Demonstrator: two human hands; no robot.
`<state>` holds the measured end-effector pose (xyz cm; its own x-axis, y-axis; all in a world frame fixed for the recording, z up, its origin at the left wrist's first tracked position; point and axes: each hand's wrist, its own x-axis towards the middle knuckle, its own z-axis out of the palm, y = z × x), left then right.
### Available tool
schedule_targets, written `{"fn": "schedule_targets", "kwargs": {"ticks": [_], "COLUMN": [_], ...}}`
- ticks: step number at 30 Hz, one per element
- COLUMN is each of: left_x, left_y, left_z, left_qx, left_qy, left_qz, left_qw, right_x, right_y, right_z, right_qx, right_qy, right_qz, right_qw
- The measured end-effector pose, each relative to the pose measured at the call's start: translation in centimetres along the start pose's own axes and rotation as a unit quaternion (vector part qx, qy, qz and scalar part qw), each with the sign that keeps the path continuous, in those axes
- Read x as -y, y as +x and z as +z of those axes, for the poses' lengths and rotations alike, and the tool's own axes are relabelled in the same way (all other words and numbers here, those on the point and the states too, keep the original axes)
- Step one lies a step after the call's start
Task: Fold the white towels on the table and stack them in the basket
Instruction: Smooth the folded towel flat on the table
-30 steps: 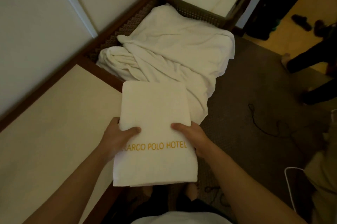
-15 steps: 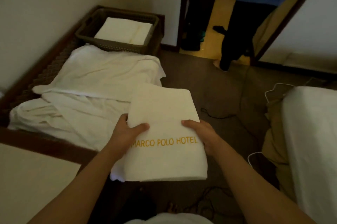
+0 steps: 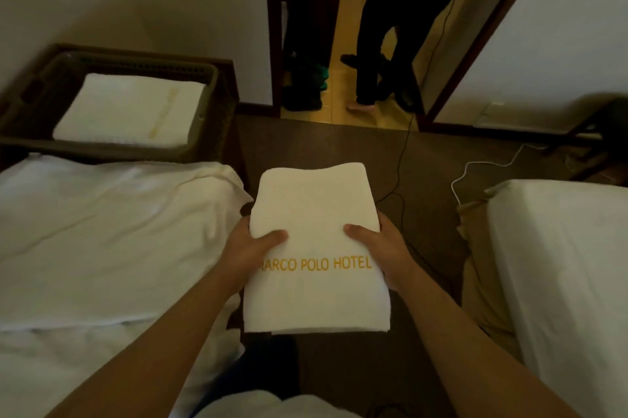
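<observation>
I hold a folded white towel with gold "MARCO POLO HOTEL" lettering in the air over the carpet. My left hand grips its left edge, thumb on top. My right hand grips its right edge the same way. The dark basket stands at the far left with a folded white towel lying inside it. Unfolded white towels lie spread on the table between me and the basket.
A person in dark trousers stands in the doorway ahead. A black cable and a white cable run across the brown carpet. A white bed fills the right side.
My view has swung right and forward along the table. The folded towel in both hands has come off the table and now hangs over the carpet, closer to the basket.
</observation>
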<state>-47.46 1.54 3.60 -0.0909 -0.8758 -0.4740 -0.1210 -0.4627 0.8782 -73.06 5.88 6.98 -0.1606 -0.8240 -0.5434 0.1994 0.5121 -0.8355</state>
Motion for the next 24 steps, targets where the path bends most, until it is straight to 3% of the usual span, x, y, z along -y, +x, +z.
{"fn": "schedule_targets", "kwargs": {"ticks": [2, 7, 15, 19, 24], "left_x": [-2.1, -8.3, -15.3, -16.5, -17.9], "left_y": [3.5, 10.2, 19.3, 24.5, 29.8], "left_z": [-1.0, -5.0, -13.3, -16.2, -18.3], "left_qx": [-0.003, -0.089, -0.27, -0.363, -0.512], "left_qy": [-0.001, -0.01, -0.081, -0.117, -0.172], "left_qz": [0.001, 0.024, 0.047, 0.032, -0.017], "left_qw": [1.0, 0.996, 0.958, 0.924, 0.841], "right_x": [2.9, 11.3, 23.6, 27.0, 29.8], "right_y": [3.6, 12.5, 27.1, 35.9, 44.6], "right_z": [1.6, 7.5, 21.1, 28.1, 38.1], "right_qx": [0.004, 0.051, 0.227, 0.319, 0.458], "right_qy": [-0.018, -0.07, -0.158, -0.198, -0.261], "right_qz": [0.001, -0.028, -0.064, -0.061, -0.017], "right_qw": [1.0, 0.996, 0.959, 0.925, 0.85]}}
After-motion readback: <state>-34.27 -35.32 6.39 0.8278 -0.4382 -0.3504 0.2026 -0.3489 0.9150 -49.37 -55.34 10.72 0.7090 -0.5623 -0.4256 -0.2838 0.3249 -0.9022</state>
